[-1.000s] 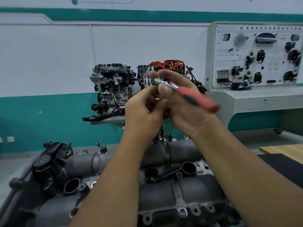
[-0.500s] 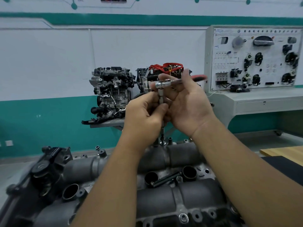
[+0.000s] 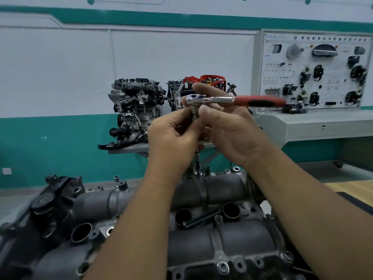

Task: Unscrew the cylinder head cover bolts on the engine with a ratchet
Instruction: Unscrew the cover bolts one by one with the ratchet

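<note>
Ratchet (image 3: pixel 212 100): glossy chromed metal, red-black matt grip. Cylinder head cover (image 3: pixel 201 245): rough matt grey cast metal.

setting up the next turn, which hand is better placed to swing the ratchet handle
Right. The right hand already grips the ratchet beside its head; the left hand pinches the extension below.

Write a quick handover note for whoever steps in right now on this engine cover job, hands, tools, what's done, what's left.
Left hand: fingers pinch the extension bar just under the ratchet head.
Right hand: holds the ratchet near its head, red handle pointing right.
The bar runs straight down to a bolt at the far edge of the cylinder head cover; its tip looks seated, partly hidden by the left hand.
Done: tool assembled and lined up. A loose dark bolt lies on the cover.
Left: loosen this bolt, then the others, such as the near-edge bolt.
</note>
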Available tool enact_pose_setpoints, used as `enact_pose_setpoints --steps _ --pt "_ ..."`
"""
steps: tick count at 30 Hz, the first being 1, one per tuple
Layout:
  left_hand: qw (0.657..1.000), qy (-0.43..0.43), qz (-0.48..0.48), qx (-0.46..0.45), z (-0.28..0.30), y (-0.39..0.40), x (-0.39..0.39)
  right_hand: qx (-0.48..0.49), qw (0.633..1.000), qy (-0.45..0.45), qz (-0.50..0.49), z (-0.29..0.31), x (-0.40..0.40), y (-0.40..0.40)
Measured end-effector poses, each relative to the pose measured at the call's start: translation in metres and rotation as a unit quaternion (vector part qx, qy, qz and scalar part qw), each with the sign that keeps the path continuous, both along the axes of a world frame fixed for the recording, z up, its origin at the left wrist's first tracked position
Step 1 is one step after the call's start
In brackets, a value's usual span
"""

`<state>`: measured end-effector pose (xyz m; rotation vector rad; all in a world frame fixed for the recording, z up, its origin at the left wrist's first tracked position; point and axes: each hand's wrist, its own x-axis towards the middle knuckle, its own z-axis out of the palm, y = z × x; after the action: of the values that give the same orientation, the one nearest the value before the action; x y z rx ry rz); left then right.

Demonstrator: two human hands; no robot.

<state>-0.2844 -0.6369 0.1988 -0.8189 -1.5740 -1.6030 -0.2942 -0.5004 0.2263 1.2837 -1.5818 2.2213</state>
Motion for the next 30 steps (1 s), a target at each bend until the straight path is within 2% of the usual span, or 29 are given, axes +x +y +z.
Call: enact_pose_setpoints --steps 2,6,11,16,21,26,28,30 --pt "1.0 -0.004 -0.003 0.016 0.001 0.001 0.002 0.0 1.0 0.013 0.005 0.0 0.004 -0.001" --pt "1.0 -0.02 -0.011 0.015 0.003 0.004 0.006 -0.043 0.994 -0.092 -0.031 0.002 0.004 -0.007" --pt "0.999 -0.027 0.02 0.021 -0.001 0.005 0.006 0.006 0.999 0.006 -0.044 0.001 0.006 -0.004" --pt "0.999 -0.039 0.018 0.018 0.001 0.007 0.004 -0.045 0.993 -0.096 -0.047 0.002 0.001 -0.005" --pt "0.999 -0.013 0.034 0.023 0.0 0.007 0.003 0.013 1.0 0.007 -0.016 -0.001 0.008 -0.006" --pt "0.999 -0.027 0.009 0.018 0.001 0.01 0.005 -0.042 0.991 -0.125 -0.013 0.003 0.008 -0.006" --pt "1.0 -0.018 0.018 0.009 0.0 0.009 0.005 -0.017 0.998 -0.05 -0.02 0.003 0.009 -0.003" --pt "0.999 -0.01 0.034 0.005 0.0 0.007 0.003 0.022 0.999 0.024 0.018 0.001 0.011 -0.003"
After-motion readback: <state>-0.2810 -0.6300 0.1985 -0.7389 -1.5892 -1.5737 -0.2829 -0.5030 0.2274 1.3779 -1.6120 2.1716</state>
